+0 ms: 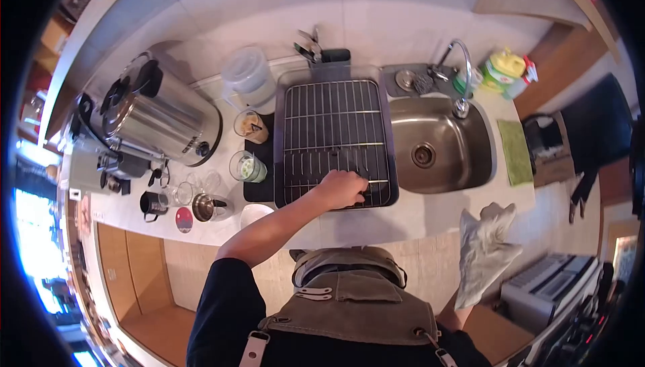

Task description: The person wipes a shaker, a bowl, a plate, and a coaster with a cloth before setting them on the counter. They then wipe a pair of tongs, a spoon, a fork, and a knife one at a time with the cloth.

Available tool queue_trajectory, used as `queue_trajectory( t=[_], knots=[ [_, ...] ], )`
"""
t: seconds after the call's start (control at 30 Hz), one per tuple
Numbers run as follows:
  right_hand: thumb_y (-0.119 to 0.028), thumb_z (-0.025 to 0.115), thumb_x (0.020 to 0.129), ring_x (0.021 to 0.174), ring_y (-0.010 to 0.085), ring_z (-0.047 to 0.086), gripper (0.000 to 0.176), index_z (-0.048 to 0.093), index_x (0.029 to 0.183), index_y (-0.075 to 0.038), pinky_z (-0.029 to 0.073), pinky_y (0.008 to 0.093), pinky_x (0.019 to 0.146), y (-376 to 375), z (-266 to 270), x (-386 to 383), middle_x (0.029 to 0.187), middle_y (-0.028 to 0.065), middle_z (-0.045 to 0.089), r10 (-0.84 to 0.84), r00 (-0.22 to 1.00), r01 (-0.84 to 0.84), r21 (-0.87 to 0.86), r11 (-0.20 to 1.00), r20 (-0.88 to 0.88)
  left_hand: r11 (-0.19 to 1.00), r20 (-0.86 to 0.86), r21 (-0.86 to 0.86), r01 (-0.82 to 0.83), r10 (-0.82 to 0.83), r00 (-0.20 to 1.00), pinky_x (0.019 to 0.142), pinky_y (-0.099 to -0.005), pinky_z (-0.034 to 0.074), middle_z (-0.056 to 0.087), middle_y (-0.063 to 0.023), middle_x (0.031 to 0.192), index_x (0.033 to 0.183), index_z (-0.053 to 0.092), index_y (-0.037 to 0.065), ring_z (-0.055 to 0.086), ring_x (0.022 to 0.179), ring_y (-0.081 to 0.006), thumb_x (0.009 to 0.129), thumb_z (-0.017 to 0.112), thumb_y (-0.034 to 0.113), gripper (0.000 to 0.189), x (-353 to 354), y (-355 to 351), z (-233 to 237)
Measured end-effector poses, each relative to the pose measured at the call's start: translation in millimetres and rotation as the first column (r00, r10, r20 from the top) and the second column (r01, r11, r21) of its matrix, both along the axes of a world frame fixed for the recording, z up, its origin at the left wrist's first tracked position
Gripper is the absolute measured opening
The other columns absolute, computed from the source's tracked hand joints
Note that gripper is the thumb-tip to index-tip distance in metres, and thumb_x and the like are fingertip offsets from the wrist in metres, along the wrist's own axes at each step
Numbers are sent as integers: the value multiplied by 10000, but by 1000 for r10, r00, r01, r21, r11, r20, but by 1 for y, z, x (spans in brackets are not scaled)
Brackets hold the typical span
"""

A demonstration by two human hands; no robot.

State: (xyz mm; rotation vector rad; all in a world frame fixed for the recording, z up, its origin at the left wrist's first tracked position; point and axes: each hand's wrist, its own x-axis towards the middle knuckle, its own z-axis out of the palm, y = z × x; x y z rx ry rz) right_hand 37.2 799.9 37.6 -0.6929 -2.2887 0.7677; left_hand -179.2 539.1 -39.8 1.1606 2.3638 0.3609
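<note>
Rack [334, 111] under left hand [342, 189]; cloth [485, 249] covering right hand [461, 314].

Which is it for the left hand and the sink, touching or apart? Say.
Apart. The head view shows the left hand over the front of the wire rack, with the right rim of the tray between hand and sink.

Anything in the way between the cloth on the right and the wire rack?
Nothing visible stands upright between the cloth and the wire rack; only the counter's front edge and the sink's near side. The left hand does cover the rack's near right part.
</note>
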Motion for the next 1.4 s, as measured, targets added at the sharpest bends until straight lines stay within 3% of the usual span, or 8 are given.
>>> queue_trajectory(
  t=[0.17, 0.3, 0.4, 0.5, 0.63, 0.97, 1.27, 1.4],
  knots=[
    [-84, 744, 710, 909, 147, 651, 405, 564, 1070, -42, 493, 318, 779, 20, 3, -26, 1043, 41, 647, 37, 999, -37, 17, 999, -12, 525, 155, 703, -480, 546, 823, 661, -346, 539, 683, -84, 825, 1038, 636, 85, 678, 711, -207, 891, 697, 184, 188, -75, 14, 54],
    [-84, 744, 708, 917, 150, 649, 414, 553, 1074, -44, 489, 319, 781, 28, 11, -44, 1055, 41, 640, 66, 997, -65, 37, 997, -41, -263, 763, 509, -819, 579, 288, 675, -321, 508, 581, -75, 1037, 1225, 483, 57, 596, 878, -165, 840, 680, 68, 432, -179, 21, 37],
    [-83, 744, 706, 924, 152, 647, 422, 545, 1076, -46, 486, 320, 782, 32, 14, -44, 1064, 40, 635, 50, 998, -48, 46, 998, -44, -500, 872, 377, -779, 475, 117, 764, -331, 511, 559, -106, 1178, 1282, 450, 61, 569, 1055, -187, 824, 600, -1, 486, -234, 12, 2],
    [-83, 743, 704, 930, 154, 646, 429, 538, 1079, -48, 483, 321, 784, 38, 14, -38, 1073, 40, 630, 20, 999, -18, 56, 998, -37, -311, 510, 727, -613, 842, 178, 762, -312, 518, 494, -156, 1286, 1282, 435, 45, 589, 891, -202, 812, 516, -76, 493, -275, -6, -32],
    [-82, 743, 701, 938, 157, 644, 439, 527, 1082, -50, 479, 322, 786, 47, 14, -26, 1085, 40, 624, -45, 999, 46, 70, 996, -22, -167, 486, 777, -607, 772, 410, 834, -311, 511, 623, -118, 1133, 1282, 492, 45, 638, 917, -202, 836, 640, -11, 473, -278, -14, -2],
    [-81, 742, 695, 958, 164, 640, 465, 501, 1091, -55, 470, 324, 792, 54, 16, -24, 1116, 39, 608, -102, 995, 104, 83, 991, -21, -98, 280, 857, -506, 913, 298, 641, -312, 492, 650, -24, 722, 872, 688, 41, 584, 636, -161, 859, 756, 257, 227, -293, -20, 26],
    [-80, 742, 689, 976, 170, 636, 488, 478, 1099, -60, 461, 326, 796, 56, 17, -16, 1143, 38, 593, -146, 989, 147, 83, 986, -17, 13, 132, 555, -832, 986, 103, 1101, -613, 164, 708, -41, 1121, 1353, 463, 87, 541, 1231, -296, 665, 800, 613, 930, -298, 6, 58],
    [-79, 741, 686, 984, 173, 634, 498, 468, 1102, -63, 457, 327, 798, 56, 14, -8, 1155, 37, 586, -176, 984, 175, 86, 981, -4, 81, 89, 547, -833, 984, 154, 1099, -581, 176, 706, -53, 1100, 1290, 506, 59, 593, 1158, -272, 698, 783, 537, 809, -296, 13, 63]
  ],
)
